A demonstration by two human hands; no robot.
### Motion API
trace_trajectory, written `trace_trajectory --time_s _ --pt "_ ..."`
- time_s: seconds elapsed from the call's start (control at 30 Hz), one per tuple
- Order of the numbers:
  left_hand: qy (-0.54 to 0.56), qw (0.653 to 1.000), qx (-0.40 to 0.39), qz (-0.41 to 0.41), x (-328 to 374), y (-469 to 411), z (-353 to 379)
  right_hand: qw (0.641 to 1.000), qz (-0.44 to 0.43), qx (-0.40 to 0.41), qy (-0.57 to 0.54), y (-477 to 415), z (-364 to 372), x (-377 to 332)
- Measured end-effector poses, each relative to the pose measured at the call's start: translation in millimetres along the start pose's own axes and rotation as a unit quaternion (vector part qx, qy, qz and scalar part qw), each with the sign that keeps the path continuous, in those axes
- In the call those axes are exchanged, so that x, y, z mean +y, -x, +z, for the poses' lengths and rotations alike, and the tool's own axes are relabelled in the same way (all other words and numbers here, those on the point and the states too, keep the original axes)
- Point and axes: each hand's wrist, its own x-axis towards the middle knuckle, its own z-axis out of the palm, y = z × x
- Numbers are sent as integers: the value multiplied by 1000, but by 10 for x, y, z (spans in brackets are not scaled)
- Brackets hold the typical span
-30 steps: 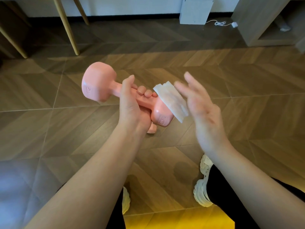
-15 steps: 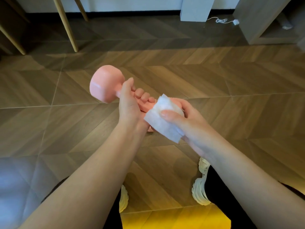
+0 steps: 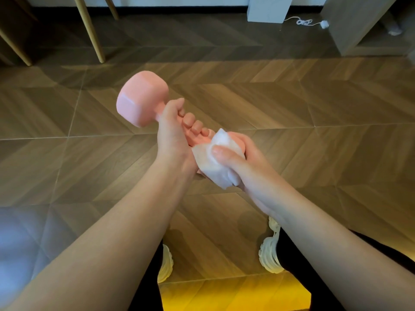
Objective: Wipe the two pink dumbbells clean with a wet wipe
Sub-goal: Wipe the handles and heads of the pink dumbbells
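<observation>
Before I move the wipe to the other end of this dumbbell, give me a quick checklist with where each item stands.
1. Handle of the dumbbell gripped by the left hand: ok.
2. Near head wrapped in the wet wipe, held by the right hand: ok.
3. Far head bare and reachable: ok.
4. Near head fully clean: cannot tell, it is covered.
5. Location of the second dumbbell: cannot tell, not in view.

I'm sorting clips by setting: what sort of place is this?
Likely a room in a home, not a gym: chevron wood floor, slim wooden furniture legs, and a cable lying beside a cabinet. The dumbbell is the only exercise gear in view.
</observation>
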Motion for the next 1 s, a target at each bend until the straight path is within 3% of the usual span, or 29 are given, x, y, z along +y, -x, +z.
trace_trajectory --time_s 0.17,0.33,0.5,0.6,0.83,1.0 --pt "10 1000 20 20 -3 -48 0 999 12 38 -6 8 -12 -2" --pt "-11 998 29 50 -48 -44 3 988 71 94 -99 41 115 59" --pt "-31 998 14 54 -69 -38 44 978 125 -7 -166 18 -103 -94" --pt "-24 999 1 31 -76 -24 41 985 105 -49 -125 21 -209 -73" --pt "-6 1000 3 5 -31 -14 14 999 -4 -31 -9 0 -41 39" --pt "-5 1000 4 5 -2 -6 20 997 50 -2 -51 -22 -27 9"
